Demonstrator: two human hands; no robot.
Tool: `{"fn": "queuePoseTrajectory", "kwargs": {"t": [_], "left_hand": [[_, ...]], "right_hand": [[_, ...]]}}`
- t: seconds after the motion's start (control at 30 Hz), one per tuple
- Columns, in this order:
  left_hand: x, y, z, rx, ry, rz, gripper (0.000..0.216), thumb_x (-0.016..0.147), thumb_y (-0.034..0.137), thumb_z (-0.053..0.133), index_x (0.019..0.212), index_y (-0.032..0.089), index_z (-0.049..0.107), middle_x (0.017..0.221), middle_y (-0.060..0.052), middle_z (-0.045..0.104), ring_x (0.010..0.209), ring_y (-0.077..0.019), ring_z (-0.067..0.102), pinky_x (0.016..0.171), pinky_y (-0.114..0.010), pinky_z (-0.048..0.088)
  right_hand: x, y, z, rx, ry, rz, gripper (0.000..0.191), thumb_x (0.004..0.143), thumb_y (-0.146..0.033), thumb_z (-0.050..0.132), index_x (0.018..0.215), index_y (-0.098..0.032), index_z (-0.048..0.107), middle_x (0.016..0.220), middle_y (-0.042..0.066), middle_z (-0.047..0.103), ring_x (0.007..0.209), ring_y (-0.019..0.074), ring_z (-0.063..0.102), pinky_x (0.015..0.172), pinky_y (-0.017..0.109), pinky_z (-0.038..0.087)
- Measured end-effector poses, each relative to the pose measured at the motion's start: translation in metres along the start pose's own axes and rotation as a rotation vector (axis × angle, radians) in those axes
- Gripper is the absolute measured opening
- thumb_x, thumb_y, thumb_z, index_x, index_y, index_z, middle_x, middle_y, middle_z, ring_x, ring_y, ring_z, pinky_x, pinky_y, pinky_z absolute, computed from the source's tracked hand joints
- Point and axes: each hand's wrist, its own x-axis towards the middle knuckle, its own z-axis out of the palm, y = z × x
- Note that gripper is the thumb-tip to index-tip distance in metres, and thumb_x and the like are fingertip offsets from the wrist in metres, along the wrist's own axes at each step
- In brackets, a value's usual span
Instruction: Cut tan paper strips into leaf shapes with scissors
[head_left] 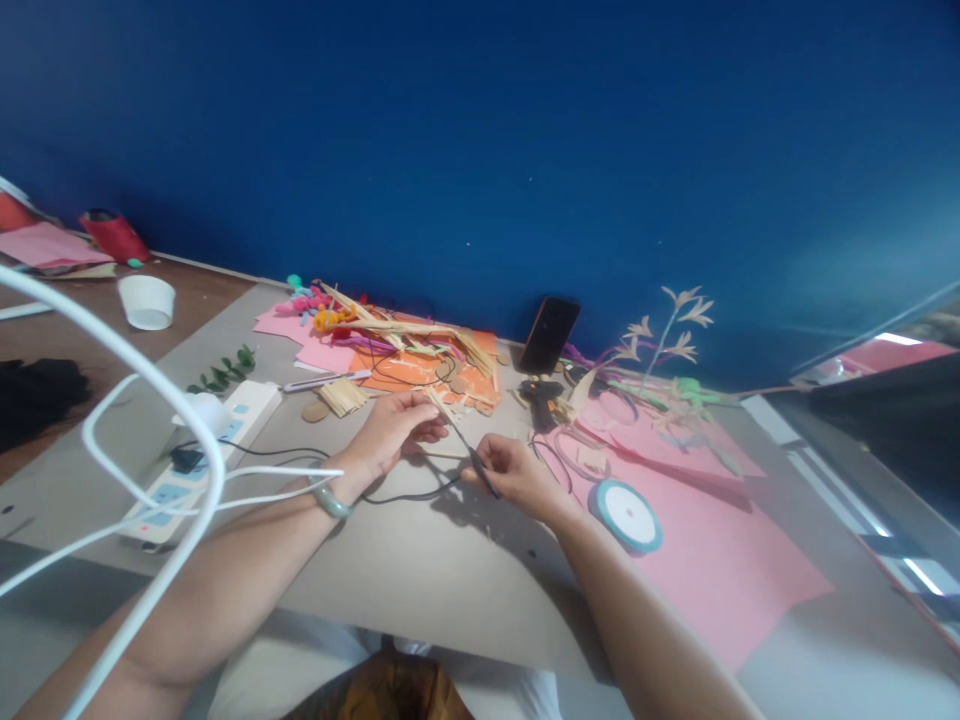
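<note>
Held near the middle of the table, my left hand [409, 422] pinches a thin pale straw-coloured strip [439, 405] between thumb and fingertips. My right hand [514, 475] is closed around slim dark tweezers [478, 462], whose tip points up and left toward the strip. Whether the tip touches the strip I cannot make out. Just behind my hands lies an orange sheet [390, 372] with bits of straw on it. A small bundle of cut straw pieces [343, 396] lies left of my left hand. Beyond my right hand rests a black glue gun [541, 400].
A white power strip [202, 465] and looping white cable [176, 385] occupy the left side. At right are pink paper [720, 570], a ribbon spool [628, 515] and a straw flower stem [660, 340]. A phone [550, 335] leans against the blue wall [480, 150].
</note>
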Motion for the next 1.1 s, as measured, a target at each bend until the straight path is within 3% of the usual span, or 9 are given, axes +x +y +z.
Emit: {"fn": "queuePoseTrajectory", "kwargs": {"t": [0.43, 0.83, 1.0, 1.1], "left_hand": [[-0.001, 0.001, 0.0, 0.024, 0.009, -0.041, 0.015, 0.066, 0.023, 0.069, 0.066, 0.012, 0.058, 0.063, -0.004, 0.067, 0.056, -0.0116, 0.065, 0.048, -0.016, 0.043], [0.003, -0.011, -0.005, 0.157, -0.012, 0.005, 0.017, 0.065, 0.028, 0.069, 0.07, 0.015, 0.06, 0.064, -0.002, 0.064, 0.06, -0.0101, 0.061, 0.043, -0.014, 0.033], [0.0, -0.007, -0.003, 0.04, -0.094, 0.017, 0.015, 0.063, 0.024, 0.068, 0.064, 0.014, 0.057, 0.087, -0.006, 0.069, 0.061, -0.0079, 0.061, 0.044, -0.014, 0.034], [-0.003, -0.004, -0.001, -0.007, -0.123, 0.003, 0.017, 0.063, 0.02, 0.067, 0.058, 0.014, 0.052, 0.088, -0.006, 0.07, 0.06, -0.0074, 0.06, 0.048, -0.016, 0.039]], "right_hand": [[-0.005, -0.011, -0.002, -0.046, 0.037, 0.016, 0.047, 0.06, -0.047, 0.077, 0.06, -0.02, 0.039, 0.043, -0.008, 0.046, 0.041, 0.0067, 0.038, 0.041, 0.02, 0.026], [-0.002, -0.002, 0.002, -0.082, 0.031, 0.01, 0.043, 0.061, -0.042, 0.077, 0.06, -0.021, 0.039, 0.045, -0.007, 0.049, 0.042, 0.0082, 0.041, 0.041, 0.02, 0.025], [-0.004, -0.008, 0.002, -0.043, 0.011, 0.031, 0.046, 0.06, -0.046, 0.077, 0.059, -0.021, 0.038, 0.042, -0.008, 0.046, 0.041, 0.0077, 0.038, 0.04, 0.021, 0.024], [-0.005, -0.01, 0.003, -0.048, 0.003, 0.034, 0.047, 0.06, -0.047, 0.077, 0.058, -0.021, 0.037, 0.041, -0.008, 0.045, 0.04, 0.0074, 0.038, 0.04, 0.02, 0.024]]}}
